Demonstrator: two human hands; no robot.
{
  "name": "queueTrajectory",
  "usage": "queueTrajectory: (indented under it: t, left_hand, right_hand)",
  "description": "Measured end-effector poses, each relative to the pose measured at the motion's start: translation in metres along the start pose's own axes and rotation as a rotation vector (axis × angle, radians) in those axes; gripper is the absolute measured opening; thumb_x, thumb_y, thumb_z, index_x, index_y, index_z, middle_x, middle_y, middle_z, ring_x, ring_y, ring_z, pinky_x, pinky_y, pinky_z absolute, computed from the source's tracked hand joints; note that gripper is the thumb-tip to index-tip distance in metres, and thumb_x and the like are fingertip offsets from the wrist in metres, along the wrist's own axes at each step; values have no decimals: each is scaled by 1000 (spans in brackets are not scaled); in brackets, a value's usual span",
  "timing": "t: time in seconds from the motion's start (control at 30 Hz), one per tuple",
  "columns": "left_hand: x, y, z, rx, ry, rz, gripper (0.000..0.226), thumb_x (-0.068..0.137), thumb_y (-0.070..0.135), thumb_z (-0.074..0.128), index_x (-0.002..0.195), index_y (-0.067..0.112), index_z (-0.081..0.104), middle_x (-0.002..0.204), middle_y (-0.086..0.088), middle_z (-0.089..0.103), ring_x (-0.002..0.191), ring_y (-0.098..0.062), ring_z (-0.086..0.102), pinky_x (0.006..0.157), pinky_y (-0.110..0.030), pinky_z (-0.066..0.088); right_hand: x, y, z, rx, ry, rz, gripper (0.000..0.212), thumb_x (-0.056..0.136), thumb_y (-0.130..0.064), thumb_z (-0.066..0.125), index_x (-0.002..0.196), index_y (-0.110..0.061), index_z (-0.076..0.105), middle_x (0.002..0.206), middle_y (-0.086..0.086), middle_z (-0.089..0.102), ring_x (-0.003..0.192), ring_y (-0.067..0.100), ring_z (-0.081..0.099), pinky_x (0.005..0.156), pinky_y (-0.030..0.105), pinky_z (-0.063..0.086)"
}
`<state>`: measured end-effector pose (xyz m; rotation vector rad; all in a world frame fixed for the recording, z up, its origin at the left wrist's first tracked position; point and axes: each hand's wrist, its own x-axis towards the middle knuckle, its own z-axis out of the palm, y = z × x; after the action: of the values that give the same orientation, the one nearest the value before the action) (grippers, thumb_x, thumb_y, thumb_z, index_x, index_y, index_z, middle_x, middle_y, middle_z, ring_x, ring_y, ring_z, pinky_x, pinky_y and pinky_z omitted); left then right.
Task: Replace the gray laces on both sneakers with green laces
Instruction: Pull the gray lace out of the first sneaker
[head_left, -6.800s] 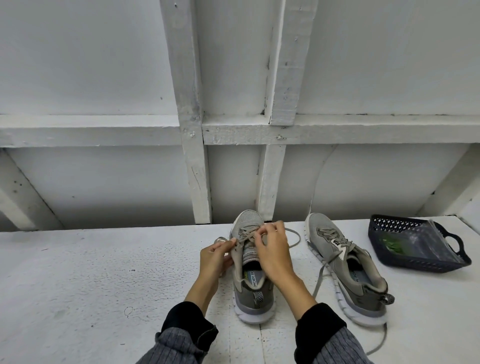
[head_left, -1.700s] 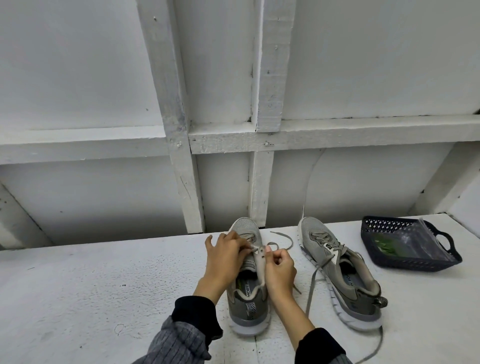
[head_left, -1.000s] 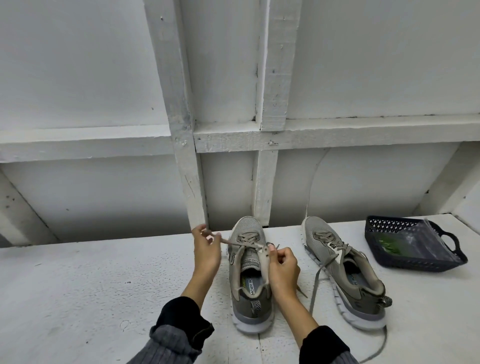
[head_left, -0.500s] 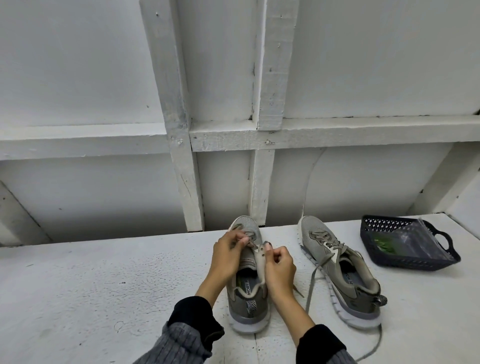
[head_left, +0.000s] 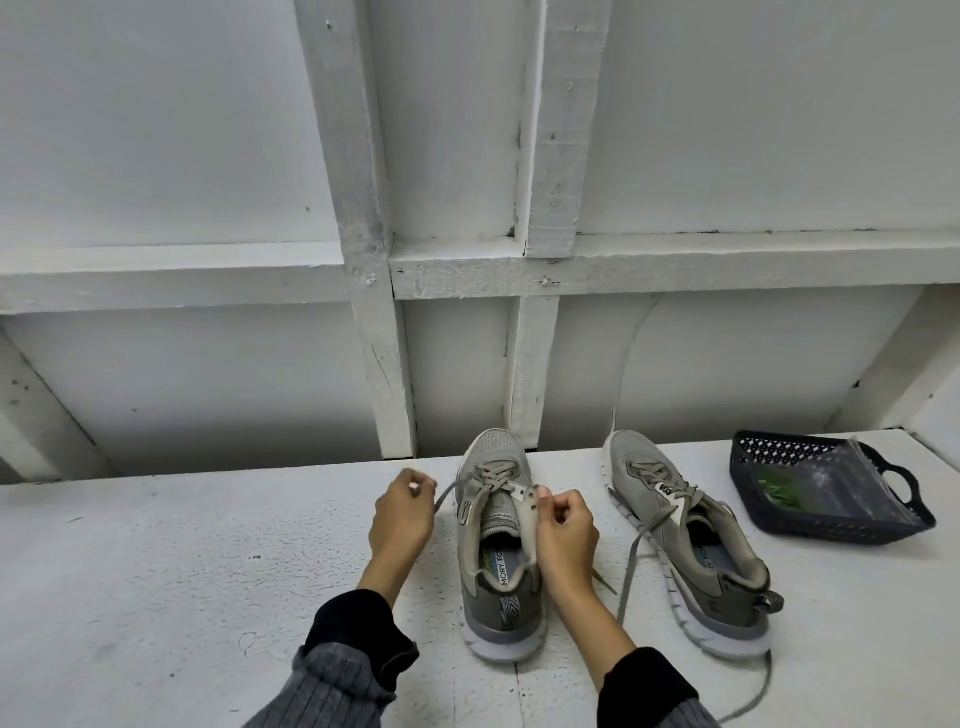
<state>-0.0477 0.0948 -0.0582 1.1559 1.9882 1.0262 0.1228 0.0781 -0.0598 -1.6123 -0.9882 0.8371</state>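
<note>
We find the left hand (head_left: 402, 512) pinching the gray lace (head_left: 451, 488) taut and the right hand (head_left: 566, 525) gripping the eyelet flap of the left sneaker (head_left: 500, 545). A snagging aglet could drag that sneaker. Green laces (head_left: 779, 491) lie in the basket (head_left: 826, 525).

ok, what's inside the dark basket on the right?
The basket holds a clear plastic bag with something green in it, probably the green laces. The bag's sheen blurs the detail, and anything under it is hidden.
</note>
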Motion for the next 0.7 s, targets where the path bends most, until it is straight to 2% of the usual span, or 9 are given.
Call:
queueTrajectory:
  t: [0.1,0.2,0.27,0.37,0.43,0.53,0.7]
  left_hand:
    - [-4,-12,7,121,-65,39,10,92,31,57,92,29,68,105,4,68,102,-20,61,87,-35,48]
    - [-13,-4,12,105,6,190,10,90,38,59,94,37,68,110,13,60,103,-10,58,96,-40,41]
    - [-17,7,14,21,-10,271,13,91,43,57,87,36,67,102,16,60,95,-5,58,92,-39,45]
    - [-22,25,14,48,-108,258,21,90,47,57,87,29,68,89,13,67,86,-8,62,80,-34,50]
    - [-21,32,16,102,-122,226,21,87,48,60,86,29,68,85,16,67,84,-8,63,76,-30,49]
    - [-18,38,19,207,-104,196,17,82,47,64,82,30,66,84,16,68,84,-10,63,74,-28,48]
    - [-10,39,25,322,-124,169,13,80,40,66,84,28,66,92,5,69,89,-19,65,76,-29,51]
  right_hand:
    - [-1,-1,0,-5,-7,-17,30,93,-26,60,70,-12,49,65,-1,56,63,14,52,54,16,35]
    - [0,-5,-2,-48,-65,-79,23,93,-27,60,75,-15,51,68,-5,59,67,13,56,56,15,38]
    - [2,-9,-2,-106,-118,-127,18,92,-27,61,81,-16,54,68,-7,59,67,8,57,56,13,38]
    - [10,-18,0,-201,-175,-162,16,90,-27,63,81,-15,58,72,-7,62,70,5,57,56,9,36]
    - [17,-23,4,-273,-206,-159,15,89,-26,64,79,-15,61,75,-5,63,73,9,58,60,16,39]
    - [24,-27,10,-359,-222,-105,13,88,-26,65,78,-16,64,81,2,67,80,19,62,68,26,45]
    - [23,-27,15,-443,-174,-72,16,90,-26,63,82,-13,67,87,6,68,85,25,64,70,28,48]
